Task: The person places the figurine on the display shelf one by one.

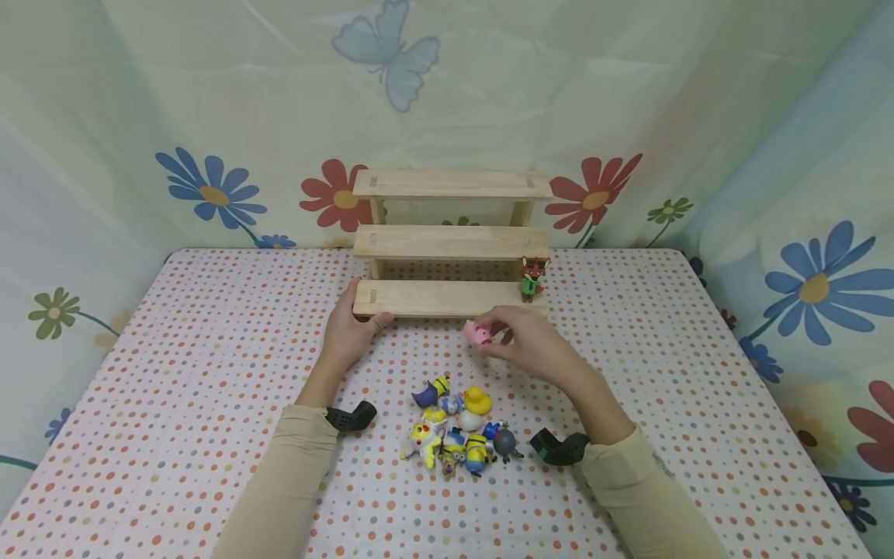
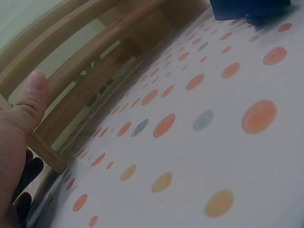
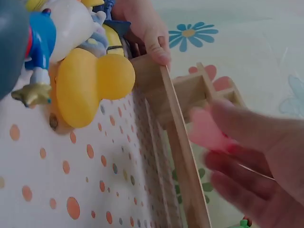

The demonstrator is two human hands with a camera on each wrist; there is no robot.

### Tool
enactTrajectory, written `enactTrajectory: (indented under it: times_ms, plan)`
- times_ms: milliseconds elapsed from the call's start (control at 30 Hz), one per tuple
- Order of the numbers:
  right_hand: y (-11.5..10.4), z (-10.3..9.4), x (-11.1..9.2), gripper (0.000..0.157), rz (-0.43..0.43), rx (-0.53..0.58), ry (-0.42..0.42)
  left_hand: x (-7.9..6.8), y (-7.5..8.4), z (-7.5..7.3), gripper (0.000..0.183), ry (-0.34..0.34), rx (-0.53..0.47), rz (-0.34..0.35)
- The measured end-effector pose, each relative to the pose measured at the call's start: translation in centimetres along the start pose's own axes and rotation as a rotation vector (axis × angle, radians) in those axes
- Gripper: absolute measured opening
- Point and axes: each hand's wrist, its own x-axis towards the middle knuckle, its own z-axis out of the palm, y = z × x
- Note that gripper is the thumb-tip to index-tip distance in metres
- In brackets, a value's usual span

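Note:
Pinched between thumb and fingers of my right hand (image 1: 534, 341) is a small pink figurine (image 1: 478, 333), held just in front of the lowest tier of a wooden three-step shelf (image 1: 447, 298). In the right wrist view the pink figurine (image 3: 207, 128) is blurred and partly covered by the fingers. My left hand (image 1: 351, 326) grips the left end of that lowest tier, its thumb (image 2: 33, 95) on the front edge. A fox figurine (image 1: 532, 279) in green stands upright at the right end of the lowest tier.
Several figurines lie bunched on the dotted tablecloth (image 1: 230, 435) between my forearms, among them a yellow duck (image 1: 478, 401), a minion (image 1: 476, 453) and a dark grey round figure (image 1: 505, 443). A flowered curtain (image 1: 489, 93) hangs behind the shelf.

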Motion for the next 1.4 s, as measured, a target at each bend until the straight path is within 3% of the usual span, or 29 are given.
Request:
enactTrajectory:
  times_ms: [167,333,500,667,767,967,1100,1233,1400]
  plan:
    - [0.0,0.1,0.2,0.04,0.022,-0.154,0.263,0.0,0.0,0.0,0.103,0.009,-0.005,0.007]
    - [0.2,-0.3,0.1,0.041,-0.018,-0.214,0.436,0.1,0.0,0.1,0.106,0.004,-0.01,0.007]
    - [0.9,-2.6,-0.2,0.041,-0.01,-0.164,0.581,0.2,0.1,0.2,0.105,0.008,-0.013,0.018]
    - [2.0,-5.4,-0.2,0.038,0.056,-0.205,0.705,0.1,0.1,0.4,0.1,0.005,-0.007,0.012]
    - [2.3,-6.8,0.6,0.038,0.09,-0.224,0.678,0.1,-0.1,0.3,0.1,0.002,0.0,0.014]
    - [3.3,-9.2,4.0,0.036,0.171,-0.268,0.409,0.1,-0.3,0.2,0.101,0.007,-0.005,0.028]
    - [4.1,-9.7,5.8,0.035,0.191,-0.274,0.259,0.0,-0.4,0.3,0.102,-0.001,-0.007,0.02]
    - [4.2,-9.8,6.6,0.035,0.171,-0.285,0.2,0.0,-0.5,0.3,0.102,-0.002,-0.017,0.023]
    - [3.9,-10.1,6.9,0.031,0.124,-0.3,0.205,0.2,-0.4,0.3,0.101,0.011,-0.019,0.031]
